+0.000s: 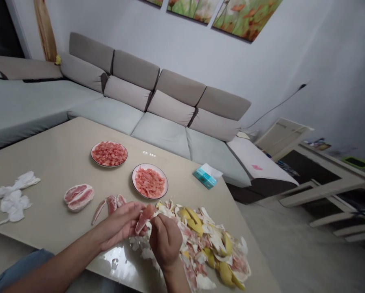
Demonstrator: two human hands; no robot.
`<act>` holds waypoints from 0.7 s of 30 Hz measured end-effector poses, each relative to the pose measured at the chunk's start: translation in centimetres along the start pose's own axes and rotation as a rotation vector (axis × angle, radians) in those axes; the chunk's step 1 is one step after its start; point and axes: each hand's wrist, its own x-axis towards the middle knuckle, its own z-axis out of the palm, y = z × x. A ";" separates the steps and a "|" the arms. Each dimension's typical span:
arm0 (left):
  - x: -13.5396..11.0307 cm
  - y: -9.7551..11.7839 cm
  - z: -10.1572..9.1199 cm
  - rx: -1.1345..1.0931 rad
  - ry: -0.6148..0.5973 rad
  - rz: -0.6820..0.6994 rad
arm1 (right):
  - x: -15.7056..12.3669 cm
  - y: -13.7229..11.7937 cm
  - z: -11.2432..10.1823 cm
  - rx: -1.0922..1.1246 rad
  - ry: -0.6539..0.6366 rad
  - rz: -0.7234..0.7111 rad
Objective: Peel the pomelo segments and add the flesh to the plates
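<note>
Left hand holds a segment, right hand is curled, its hold unclear; peeling seems in hand, next needing gentle pulls.

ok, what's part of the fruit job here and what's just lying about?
Likely in the job:
- left hand, right hand
- held segment
- loose segments
- larger fruit chunk
- pulp pieces on two plates
- peel heap

Apparently just lying about:
- tissue box
- crumpled white tissues

Pink citrus segment, edged with pale membrane, held aslant in left hand above the table.
</note>
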 end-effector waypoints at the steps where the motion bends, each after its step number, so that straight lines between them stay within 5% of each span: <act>1: 0.0 -0.1 -0.1 0.024 0.001 -0.001 | 0.1 -0.1 -0.1 0.041 -0.014 0.005; 5: 0.1 0.0 0.0 0.086 0.043 0.129 | 1.4 -1.4 -0.4 0.287 0.007 0.297; 9: 0.3 0.2 0.2 0.252 0.114 0.301 | 3.0 -2.7 -1.1 0.550 -0.150 0.697; 21: 0.7 -0.8 0.2 0.658 0.358 0.385 | 3.3 -2.7 -2.2 0.506 -0.263 0.841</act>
